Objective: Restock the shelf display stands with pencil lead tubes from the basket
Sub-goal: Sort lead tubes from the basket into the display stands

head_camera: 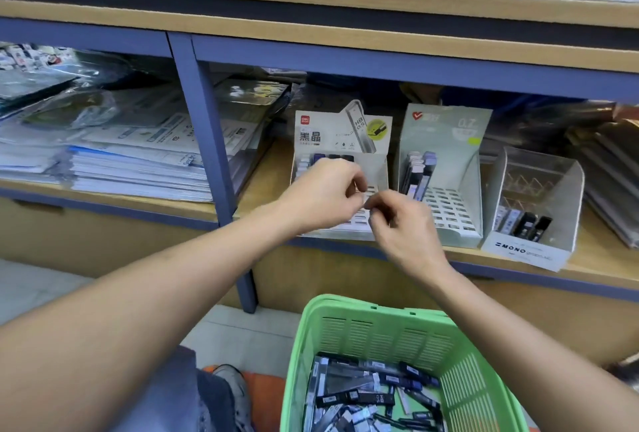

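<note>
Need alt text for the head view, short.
Two hands, left hand and right hand, meet fingertip to fingertip before a white cardboard HB 0.5 lead display stand on a wooden shelf; a green plastic basket of pencil lead tubes sits below.

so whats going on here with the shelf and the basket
A person is restocking pencil lead tubes. Both hands, the left hand and the right hand, meet in front of the white display stand, fingers curled as if pinching something small, which is too hidden to make out. The green basket below holds many lead tubes. The middle stand is mostly unfilled.
</note>
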Demonstrator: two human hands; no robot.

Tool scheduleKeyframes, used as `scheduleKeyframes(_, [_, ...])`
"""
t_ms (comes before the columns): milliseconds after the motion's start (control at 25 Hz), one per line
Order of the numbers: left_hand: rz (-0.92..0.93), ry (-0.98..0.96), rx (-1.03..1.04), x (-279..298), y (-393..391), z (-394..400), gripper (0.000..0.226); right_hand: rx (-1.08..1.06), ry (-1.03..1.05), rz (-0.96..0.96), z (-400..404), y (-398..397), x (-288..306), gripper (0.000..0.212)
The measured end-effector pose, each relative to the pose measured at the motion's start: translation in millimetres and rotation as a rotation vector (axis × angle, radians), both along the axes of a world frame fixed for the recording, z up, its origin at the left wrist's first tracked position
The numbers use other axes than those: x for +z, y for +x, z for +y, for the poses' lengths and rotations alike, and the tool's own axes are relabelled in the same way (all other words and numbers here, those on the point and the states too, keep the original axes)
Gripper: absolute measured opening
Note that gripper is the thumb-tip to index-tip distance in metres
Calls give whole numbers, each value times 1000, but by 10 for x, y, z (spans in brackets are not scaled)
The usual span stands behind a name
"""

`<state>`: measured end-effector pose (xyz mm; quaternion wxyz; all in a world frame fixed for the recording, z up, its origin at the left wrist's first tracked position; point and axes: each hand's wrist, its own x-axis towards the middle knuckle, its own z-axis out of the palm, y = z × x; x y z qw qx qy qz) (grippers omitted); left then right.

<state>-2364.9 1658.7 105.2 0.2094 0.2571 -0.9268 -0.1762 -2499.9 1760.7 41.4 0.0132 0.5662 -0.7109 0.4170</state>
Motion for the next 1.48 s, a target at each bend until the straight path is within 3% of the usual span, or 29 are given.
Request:
scheduleKeyframes(80, [-101,115,-41,-278,-144,279,12,-100,130,-50,306,-94,-340,19])
scheduleKeyframes(160, [-291,208,-88,-694,-260,511,10,-141,389,-48,639,-239,-826,16])
scheduleKeyframes(320, [-674,260,-98,-1582,-409,692,15,0,866,-112,985,-425,-1664,20])
scheduleKeyframes(440, [-863,361,-80,-2228,-503,860,9,47,1080,-153,1132,-443,-2241,26])
scheduleKeyframes(560, [-976,451,-50,-2864,-473,930,27,123,1250,-77,1153,-402,-2721,40])
scheduleKeyframes(680, [-1060,475,-34,-3306,-407,951,17,155,1266,-18,1115,-316,-3063,62])
scheduleKeyframes(720, [-1076,458,-34,-3445,-414,948,33,159,1249,20,1092,-291,-3148,71])
scheduleKeyframes(800, [-1132,396,-58,-3670,-438,965,85,154,1220,129,1056,-267,-3293,83])
scheduleKeyframes(880, [-1151,304,-62,-3821,-470,1015,102,111,1220,190,1033,-266,-3394,92])
scheduleKeyframes(1000, [-1046,159,16,-3955,-494,1109,82,98,1200,308,1016,-253,-3486,93])
scheduleKeyframes(1080, [-1020,108,51,-4007,-511,1163,87,94,1186,382,995,-222,-3531,90])
scheduleKeyframes(1240, [-946,210,113,-4083,-516,1215,99,79,1258,334,981,-200,-3596,83])
scheduleKeyframes(1360, [-956,85,83,-4110,-475,1124,93,84,1284,342,956,-199,-3641,93])
scheduleKeyframes(1480, [-987,83,41,-4162,-387,1121,79,94,1293,362,904,-175,-3659,84])
